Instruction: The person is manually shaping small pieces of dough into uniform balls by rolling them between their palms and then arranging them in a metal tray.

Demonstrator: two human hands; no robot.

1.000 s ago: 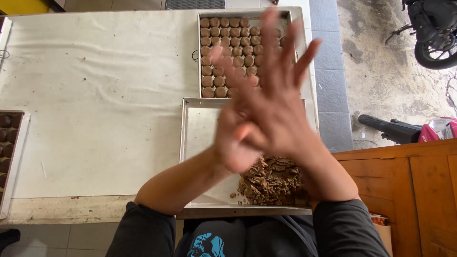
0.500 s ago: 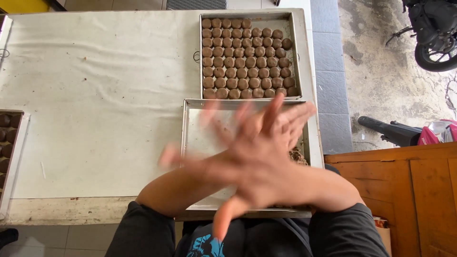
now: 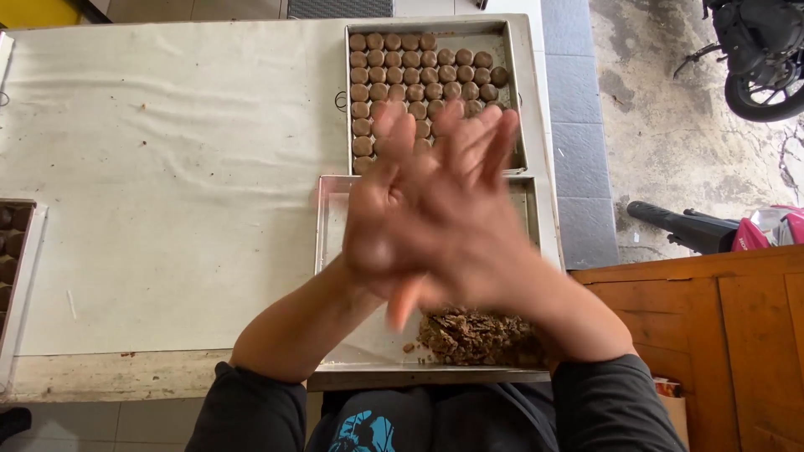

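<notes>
My left hand [image 3: 377, 238] and my right hand [image 3: 473, 205] are pressed palm to palm above the near metal tray [image 3: 332, 251], fingers spread and blurred by motion. What lies between the palms is hidden. At the tray's near edge, just under my wrists, sits a pile of crumbly brown dough [image 3: 473, 336]. Beyond it, a second metal tray [image 3: 512, 84] holds rows of several small round brown dough balls [image 3: 419, 67]; my fingertips overlap its near rows in this view.
Both trays rest on a table under a white sheet [image 3: 167, 167]. A third tray with dark pieces [image 3: 12, 259] sits at the left edge. A wooden cabinet [image 3: 720, 335] stands at my right, with a motorbike [image 3: 762, 50] on the concrete floor beyond.
My hands keep rubbing against each other. They dropped low over the near tray half a second ago and have now come back up toward the far tray, uncovering the dough pile.
</notes>
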